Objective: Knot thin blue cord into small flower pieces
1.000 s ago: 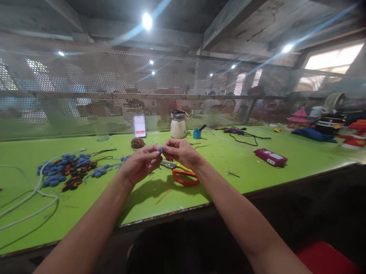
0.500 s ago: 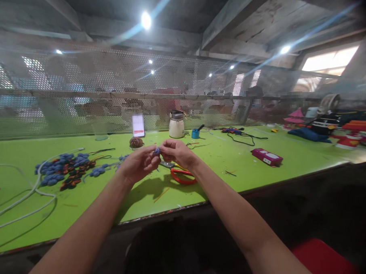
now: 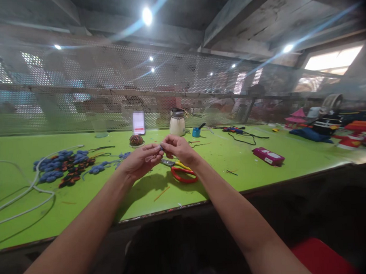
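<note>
Both hands meet above the green table, fingertips pinched together around a small blue yarn piece (image 3: 161,147). My left hand (image 3: 142,159) grips it from the left with thumb and fingers. On the other side, my right hand (image 3: 179,149) is closed on the same piece, most of which the fingers hide. Below the right wrist lie scissors (image 3: 185,179) with red and yellow handles, their blades pointing left. A pile of blue crocheted flowers (image 3: 52,169) lies to the left, mixed with black-and-orange crocheted pieces (image 3: 72,175).
A ball of multicoloured yarn (image 3: 136,140) sits behind my hands, near a propped phone (image 3: 138,123). Farther back stand a cream jug (image 3: 177,123) and a small blue pot (image 3: 196,131). A purple box (image 3: 268,156) lies right; a white cable (image 3: 36,188) loops at left.
My fingers have closed more tightly over the blue yarn piece, so less of it shows. Both hands have shifted slightly up and to the right.
</note>
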`<state>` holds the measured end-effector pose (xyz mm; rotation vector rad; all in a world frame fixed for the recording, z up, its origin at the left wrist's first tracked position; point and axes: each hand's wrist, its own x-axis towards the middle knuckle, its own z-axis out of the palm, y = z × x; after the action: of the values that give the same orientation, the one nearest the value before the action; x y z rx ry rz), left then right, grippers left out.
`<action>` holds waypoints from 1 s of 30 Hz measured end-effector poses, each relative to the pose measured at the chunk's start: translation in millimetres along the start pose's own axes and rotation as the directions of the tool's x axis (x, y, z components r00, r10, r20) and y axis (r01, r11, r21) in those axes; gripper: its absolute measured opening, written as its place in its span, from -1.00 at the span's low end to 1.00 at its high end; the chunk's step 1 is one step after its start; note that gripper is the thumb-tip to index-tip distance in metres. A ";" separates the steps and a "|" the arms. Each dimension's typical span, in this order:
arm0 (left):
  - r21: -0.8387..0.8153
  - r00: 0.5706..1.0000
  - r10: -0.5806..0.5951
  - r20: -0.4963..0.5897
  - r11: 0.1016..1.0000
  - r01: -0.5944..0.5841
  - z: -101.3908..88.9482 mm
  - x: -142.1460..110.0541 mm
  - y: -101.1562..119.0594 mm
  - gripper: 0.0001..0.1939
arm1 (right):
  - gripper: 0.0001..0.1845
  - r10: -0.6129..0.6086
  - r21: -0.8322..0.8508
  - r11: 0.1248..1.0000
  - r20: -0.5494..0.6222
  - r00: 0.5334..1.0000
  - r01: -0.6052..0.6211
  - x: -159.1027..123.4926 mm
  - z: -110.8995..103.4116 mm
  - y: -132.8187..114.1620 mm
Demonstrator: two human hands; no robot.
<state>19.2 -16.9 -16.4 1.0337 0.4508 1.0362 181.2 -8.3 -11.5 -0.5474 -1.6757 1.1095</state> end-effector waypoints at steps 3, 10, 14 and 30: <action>0.000 0.996 0.012 0.089 1.000 -0.012 2.2 -3.6 0.7 -0.94 | -0.73 0.015 0.130 0.991 0.045 0.999 -0.020 -1.7 0.4 -0.7; 0.008 0.976 -0.023 0.215 1.000 0.022 1.3 -9.4 4.6 -0.93 | -0.66 0.108 0.254 0.958 0.108 0.988 -0.132 -4.5 5.6 -3.6; 0.062 0.988 -0.018 0.155 0.998 0.008 1.9 -8.6 5.3 -0.95 | -0.68 0.077 0.152 0.985 0.040 0.996 -0.082 -1.7 2.4 0.0; 0.267 0.993 0.109 0.035 0.957 -0.114 5.5 -7.1 1.1 -0.85 | -0.70 0.063 0.135 0.989 0.036 0.997 -0.068 -1.3 -3.2 -3.5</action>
<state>19.2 -25.6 -13.8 1.3232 0.5324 1.0835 185.1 -9.6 -8.9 -0.5030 -1.6046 1.2755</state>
